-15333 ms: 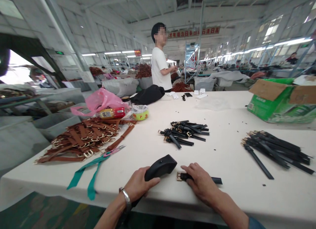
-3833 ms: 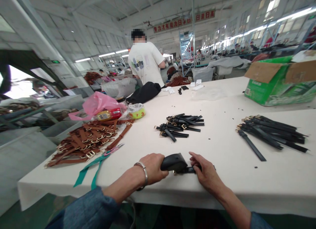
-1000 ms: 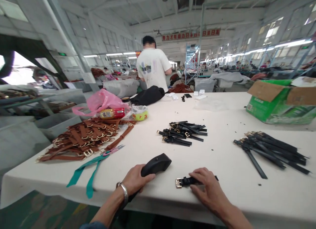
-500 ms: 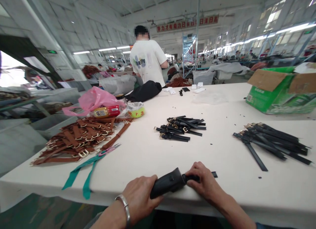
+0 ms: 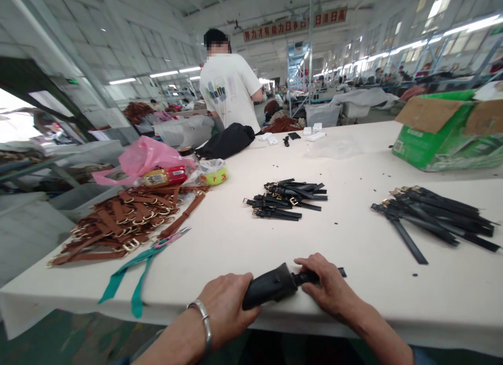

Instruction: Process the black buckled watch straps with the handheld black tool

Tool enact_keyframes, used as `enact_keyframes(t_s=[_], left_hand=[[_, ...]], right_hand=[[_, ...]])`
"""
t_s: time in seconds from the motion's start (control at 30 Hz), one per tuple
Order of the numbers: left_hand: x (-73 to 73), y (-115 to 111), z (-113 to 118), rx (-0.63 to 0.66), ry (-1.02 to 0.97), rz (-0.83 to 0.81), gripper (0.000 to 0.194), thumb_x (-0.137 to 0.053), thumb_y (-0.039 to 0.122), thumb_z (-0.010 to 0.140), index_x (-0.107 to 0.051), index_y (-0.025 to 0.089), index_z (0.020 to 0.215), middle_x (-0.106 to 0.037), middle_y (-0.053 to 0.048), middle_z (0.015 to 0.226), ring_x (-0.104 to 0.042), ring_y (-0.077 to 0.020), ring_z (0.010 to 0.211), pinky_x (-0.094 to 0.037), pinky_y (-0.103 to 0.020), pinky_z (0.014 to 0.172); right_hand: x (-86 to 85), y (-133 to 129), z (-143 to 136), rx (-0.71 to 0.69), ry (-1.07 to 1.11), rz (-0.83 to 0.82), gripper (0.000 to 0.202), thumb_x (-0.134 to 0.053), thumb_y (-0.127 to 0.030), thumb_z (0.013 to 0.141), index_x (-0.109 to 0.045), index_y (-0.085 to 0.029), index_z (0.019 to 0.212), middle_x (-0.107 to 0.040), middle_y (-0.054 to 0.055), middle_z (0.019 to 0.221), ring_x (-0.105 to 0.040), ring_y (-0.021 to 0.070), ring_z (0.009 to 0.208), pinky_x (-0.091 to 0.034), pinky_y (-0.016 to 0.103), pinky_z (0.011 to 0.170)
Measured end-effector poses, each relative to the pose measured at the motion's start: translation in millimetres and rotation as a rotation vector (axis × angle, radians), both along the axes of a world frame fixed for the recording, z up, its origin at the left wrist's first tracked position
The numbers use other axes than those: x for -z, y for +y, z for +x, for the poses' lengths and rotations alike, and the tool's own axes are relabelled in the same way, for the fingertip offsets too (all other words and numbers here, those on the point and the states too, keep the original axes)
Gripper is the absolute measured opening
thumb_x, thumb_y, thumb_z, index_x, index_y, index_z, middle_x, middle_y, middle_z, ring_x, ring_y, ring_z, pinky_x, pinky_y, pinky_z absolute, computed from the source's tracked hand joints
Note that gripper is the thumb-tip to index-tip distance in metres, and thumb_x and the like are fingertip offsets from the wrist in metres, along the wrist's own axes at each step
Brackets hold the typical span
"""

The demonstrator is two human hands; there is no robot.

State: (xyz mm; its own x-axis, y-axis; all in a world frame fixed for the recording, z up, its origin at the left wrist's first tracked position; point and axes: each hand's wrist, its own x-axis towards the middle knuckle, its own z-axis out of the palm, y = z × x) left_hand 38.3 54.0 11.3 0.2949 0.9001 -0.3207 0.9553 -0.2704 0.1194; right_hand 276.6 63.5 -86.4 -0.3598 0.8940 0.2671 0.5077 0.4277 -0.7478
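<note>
At the table's front edge, my left hand [image 5: 226,297], with a silver bangle at its wrist, is wrapped round a thick, dark, tube-like piece [image 5: 271,287] whose exact kind I cannot make out. A narrow black strap [image 5: 308,277] runs out from its right end. My right hand [image 5: 330,283] is curled over this strap, thumb below and index finger slightly raised; the strap's flat tip shows beyond the hand. Ahead lies a small pile of black straps with gold buckles [image 5: 291,197]. A larger bundle of black straps [image 5: 436,215] lies at the right.
Brown buckled straps [image 5: 126,213] are heaped at the left, by scissors [image 5: 173,237] with teal ribbon [image 5: 128,273]. Behind them sit a pink bag [image 5: 147,158] and a red-and-yellow packet [image 5: 165,176]. A green carton [image 5: 440,139] stands at right; a person [image 5: 230,87] faces away beyond the table.
My right index finger has lifted and spread a little from the thumb at the strap. The tube-like piece has shifted slightly right. The camera view has tipped a little downward.
</note>
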Motion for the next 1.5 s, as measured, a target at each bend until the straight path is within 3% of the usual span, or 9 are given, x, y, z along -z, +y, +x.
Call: enact_keyframes(t_s=[0.13,0.27,0.4,0.53,0.73,0.87,1.17,1.4,1.5], left_hand=[[0.9,5.8,14.7,-0.015,-0.066,0.0,0.026,-0.05,0.044,0.066,-0.06,0.025,0.081,-0.064,-0.005,0.076,-0.058,-0.0224,0.072,-0.038,-0.028,0.058],[-4.1,5.3,6.6,-0.008,-0.035,-0.028,0.028,-0.05,0.044,0.065,-0.059,0.024,0.083,-0.064,-0.005,0.079,-0.058,-0.0222,0.075,-0.04,-0.028,0.061],[-16.1,0.5,-0.6,0.039,0.097,-0.013,0.026,-0.046,0.041,0.068,-0.058,0.024,0.083,-0.064,-0.005,0.079,-0.058,-0.0233,0.075,-0.042,-0.031,0.064],[-20.9,-1.0,10.9,0.062,0.114,-0.001,0.026,-0.045,0.041,0.068,-0.058,0.023,0.083,-0.064,-0.006,0.08,-0.059,-0.0242,0.077,-0.043,-0.032,0.065],[-15.9,-2.7,5.5,-0.019,0.005,-0.052,0.027,-0.048,0.042,0.068,-0.058,0.024,0.085,-0.065,-0.004,0.082,-0.059,-0.0209,0.078,-0.042,-0.027,0.064],[-14.4,-6.8,-6.5,-0.072,-0.037,-0.096,0.027,-0.049,0.042,0.068,-0.06,0.024,0.085,-0.065,-0.003,0.082,-0.059,-0.0193,0.078,-0.041,-0.024,0.063],[-6.1,-10.6,0.9,-0.022,0.006,-0.014,0.027,-0.049,0.044,0.066,-0.059,0.025,0.082,-0.064,-0.003,0.079,-0.059,-0.0223,0.076,-0.041,-0.029,0.062],[4.3,-8.4,-4.3,-0.009,-0.055,0.028,0.028,-0.049,0.046,0.067,-0.059,0.025,0.081,-0.065,-0.003,0.077,-0.059,-0.0197,0.072,-0.04,-0.026,0.058],[4.5,-8.5,-5.4,-0.025,-0.056,0.007,0.028,-0.049,0.047,0.066,-0.06,0.025,0.081,-0.064,-0.003,0.077,-0.059,-0.0193,0.071,-0.04,-0.025,0.056]], right_hand=[[3.0,1.1,1.2,-0.006,0.006,0.024,0.053,-0.052,-0.004,0.064,-0.046,-0.023,0.113,-0.052,0.003,0.088,-0.047,0.0184,0.084,-0.038,0.034,0.077],[1.6,-0.8,1.0,0.003,0.014,0.018,0.051,-0.053,-0.004,0.063,-0.048,-0.023,0.11,-0.053,0.002,0.086,-0.047,0.0183,0.082,-0.039,0.033,0.075],[-3.3,-3.6,-2.0,0.02,0.019,0.003,0.042,-0.053,-0.003,0.062,-0.054,-0.022,0.099,-0.053,0.002,0.084,-0.047,0.0184,0.082,-0.039,0.032,0.074],[-7.0,-3.3,-5.3,0.047,-0.016,0.01,0.027,-0.054,-0.005,0.064,-0.059,-0.021,0.084,-0.052,0.002,0.079,-0.046,0.0186,0.08,-0.038,0.032,0.071],[-4.7,-2.9,-9.2,0.074,-0.07,0.044,0.014,-0.055,-0.013,0.071,-0.063,-0.022,0.079,-0.053,0.003,0.074,-0.047,0.0181,0.077,-0.038,0.031,0.068],[-3.6,-7.1,-15.4,0.081,-0.128,0.146,0.016,-0.049,-0.011,0.076,-0.062,-0.02,0.08,-0.053,0.006,0.087,-0.046,0.0188,0.083,-0.038,0.031,0.07],[-10.7,-5.0,-20.4,0.042,-0.363,0.196,0.011,-0.044,-0.012,0.079,-0.051,-0.017,0.073,-0.052,0.004,0.079,-0.045,0.0181,0.077,-0.034,0.033,0.07],[-13.0,6.7,-17.1,0.081,-0.069,-0.021,0.016,-0.037,-0.016,0.083,-0.048,-0.019,0.072,-0.051,0.002,0.076,-0.047,0.0141,0.07,-0.038,0.027,0.064],[-16.6,6.7,-13.6,0.064,0.023,-0.057,0.011,-0.044,-0.017,0.078,-0.053,-0.019,0.072,-0.053,0.001,0.075,-0.049,0.0134,0.067,-0.04,0.026,0.062]])
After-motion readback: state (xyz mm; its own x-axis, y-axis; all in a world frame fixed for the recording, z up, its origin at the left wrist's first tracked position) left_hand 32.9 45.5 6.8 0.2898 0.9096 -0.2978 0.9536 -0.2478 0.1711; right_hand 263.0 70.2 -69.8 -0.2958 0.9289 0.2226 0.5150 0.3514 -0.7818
